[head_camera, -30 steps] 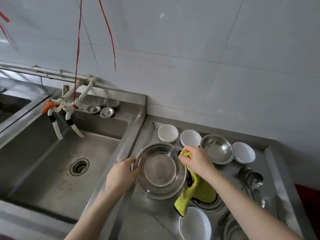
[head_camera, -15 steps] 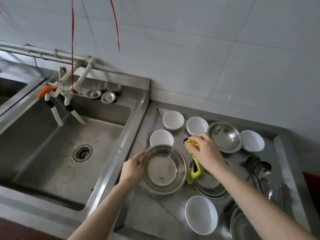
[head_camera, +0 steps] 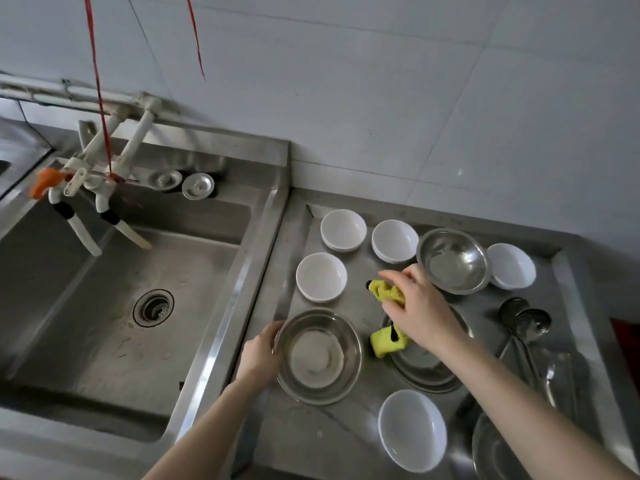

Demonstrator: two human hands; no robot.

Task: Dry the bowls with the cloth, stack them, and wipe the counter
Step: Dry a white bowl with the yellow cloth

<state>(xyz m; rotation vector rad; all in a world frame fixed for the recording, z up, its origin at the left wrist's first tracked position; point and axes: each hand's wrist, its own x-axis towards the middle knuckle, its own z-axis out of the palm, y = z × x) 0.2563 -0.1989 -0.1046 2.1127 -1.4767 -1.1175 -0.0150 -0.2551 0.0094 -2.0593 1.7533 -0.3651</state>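
Observation:
My left hand (head_camera: 260, 351) grips the left rim of a large steel bowl (head_camera: 318, 356) resting on the steel counter (head_camera: 346, 441). My right hand (head_camera: 420, 306) holds a bunched yellow cloth (head_camera: 386, 292) above another steel bowl (head_camera: 427, 365), and the cloth's tail hangs down to that bowl's rim. Several small white bowls stand around: three at the back (head_camera: 343, 229) (head_camera: 394, 240) (head_camera: 510, 266), one in the middle (head_camera: 321, 277) and a larger one at the front (head_camera: 412, 429). A smaller steel bowl (head_camera: 453, 260) sits behind my right hand.
A deep steel sink (head_camera: 114, 306) with a drain lies to the left, taps (head_camera: 86, 188) hanging over it. Two sink plugs (head_camera: 197, 186) rest on its back ledge. Ladles and spoons (head_camera: 524, 323) lie at the counter's right, with another steel dish (head_camera: 491, 452) at the bottom edge.
The large steel bowl in my left hand came down and toward me onto the counter, uncovering a white bowl behind it. My right hand with the cloth moved off its rim, to the right.

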